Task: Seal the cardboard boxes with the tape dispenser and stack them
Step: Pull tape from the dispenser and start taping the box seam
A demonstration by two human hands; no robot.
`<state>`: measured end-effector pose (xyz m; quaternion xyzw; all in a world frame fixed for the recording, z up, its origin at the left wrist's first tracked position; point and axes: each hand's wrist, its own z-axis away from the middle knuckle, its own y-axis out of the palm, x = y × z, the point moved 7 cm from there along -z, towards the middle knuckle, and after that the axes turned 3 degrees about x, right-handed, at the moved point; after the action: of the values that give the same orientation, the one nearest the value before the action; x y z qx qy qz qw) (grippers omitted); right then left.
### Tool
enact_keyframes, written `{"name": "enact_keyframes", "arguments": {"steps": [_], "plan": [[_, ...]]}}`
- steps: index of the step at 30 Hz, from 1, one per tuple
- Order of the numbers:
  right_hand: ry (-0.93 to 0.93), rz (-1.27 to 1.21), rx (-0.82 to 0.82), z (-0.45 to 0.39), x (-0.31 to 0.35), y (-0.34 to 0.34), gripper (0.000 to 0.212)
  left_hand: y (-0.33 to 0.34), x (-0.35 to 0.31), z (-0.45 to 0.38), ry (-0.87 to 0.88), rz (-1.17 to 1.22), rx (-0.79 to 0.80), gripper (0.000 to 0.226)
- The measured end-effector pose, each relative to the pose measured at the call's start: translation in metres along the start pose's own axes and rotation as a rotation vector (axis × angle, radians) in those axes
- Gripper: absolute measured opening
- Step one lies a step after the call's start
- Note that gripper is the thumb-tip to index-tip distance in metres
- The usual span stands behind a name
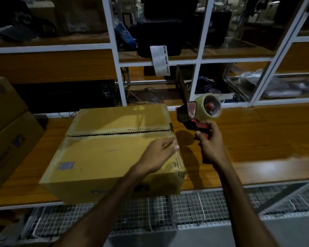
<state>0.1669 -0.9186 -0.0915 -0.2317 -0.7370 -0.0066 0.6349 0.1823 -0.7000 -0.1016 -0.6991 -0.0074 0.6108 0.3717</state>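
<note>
I am reaching both bare arms forward; my left hand (158, 154) is lying flat, palm down, fingers straight and pointing right, while my right hand (210, 139) is curling its fingers tight in a grip, wrist raised, just beside the left fingertips

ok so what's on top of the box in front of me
Your left hand rests flat on the cardboard box, near its right edge. The top flaps are closed but untaped, so the contents are hidden.
</note>
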Motion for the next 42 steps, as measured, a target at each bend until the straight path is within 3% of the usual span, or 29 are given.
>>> {"name": "enact_keyframes", "arguments": {"steps": [3, 7, 11, 20, 30, 37, 42], "plan": [[-0.041, -0.018, 0.013, 0.009, 0.019, 0.016, 0.035, -0.028, -0.013, 0.007, -0.046, 0.36, -0.238, 0.031], [-0.117, -0.015, 0.012, 0.022, 0.046, 0.044, 0.035, -0.061, -0.024, 0.016, -0.201, 0.575, -0.37, 0.063], [-0.149, -0.035, 0.021, 0.034, 0.062, 0.076, 0.034, -0.073, -0.016, 0.024, -0.297, 0.677, -0.324, 0.086], [-0.164, 0.008, 0.019, 0.035, 0.088, 0.116, 0.036, -0.112, 0.003, 0.038, -0.154, 0.815, -0.276, 0.058], [-0.235, -0.019, -0.053, 0.036, 0.115, 0.153, 0.036, -0.14, 0.025, 0.065, -0.041, 1.149, -0.028, 0.027], [-0.293, -0.007, -0.06, 0.042, 0.134, 0.176, 0.036, -0.158, 0.037, 0.077, -0.01, 1.398, 0.079, 0.036], [-0.299, 0.013, -0.049, 0.043, 0.142, 0.194, 0.033, -0.176, 0.048, 0.083, -0.13, 1.279, -0.021, 0.043]]}}
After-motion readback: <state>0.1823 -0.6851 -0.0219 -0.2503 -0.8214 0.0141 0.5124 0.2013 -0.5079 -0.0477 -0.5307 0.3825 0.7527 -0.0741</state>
